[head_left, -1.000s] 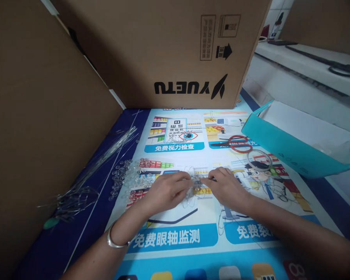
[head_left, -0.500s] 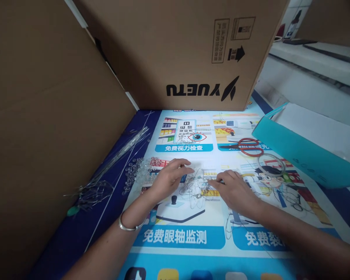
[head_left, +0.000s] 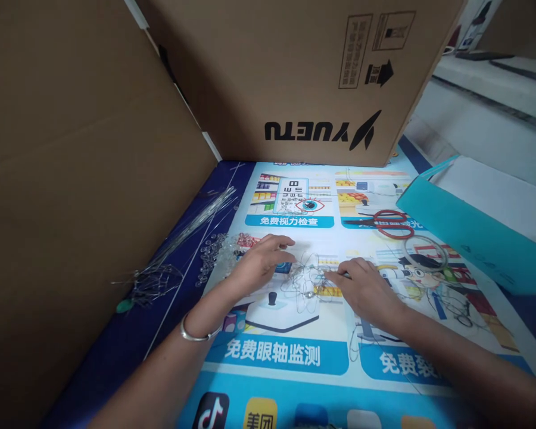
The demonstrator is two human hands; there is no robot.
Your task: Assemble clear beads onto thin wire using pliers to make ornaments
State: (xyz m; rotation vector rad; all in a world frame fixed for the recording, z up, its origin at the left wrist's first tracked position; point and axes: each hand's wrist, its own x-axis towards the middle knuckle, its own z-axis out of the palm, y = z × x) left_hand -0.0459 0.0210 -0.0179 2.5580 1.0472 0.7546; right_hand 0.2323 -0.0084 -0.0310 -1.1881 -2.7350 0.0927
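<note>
My left hand (head_left: 259, 262), with a silver bangle at the wrist, rests palm down on a printed poster mat (head_left: 290, 351), its fingers spread toward a pile of clear beads (head_left: 221, 253). My right hand (head_left: 366, 289) lies to the right, fingertips pinched on a small dark tool or wire end at the edge of a tangle of thin wire loops with beads (head_left: 304, 280). The tangle lies between both hands. What exactly the right fingers grip is too small to tell.
Red-handled scissors (head_left: 386, 221) and a clear ring (head_left: 429, 250) lie at the right. A teal bag (head_left: 469, 235) stands beyond them. A bundle of long wires (head_left: 178, 244) lies at the left. Cardboard boxes (head_left: 304, 77) wall the back and the left side (head_left: 71, 179).
My left hand has drawn away from the wire tangle to the left, toward the beads, and opened. My right hand stays at the tangle. The view has shifted slightly.
</note>
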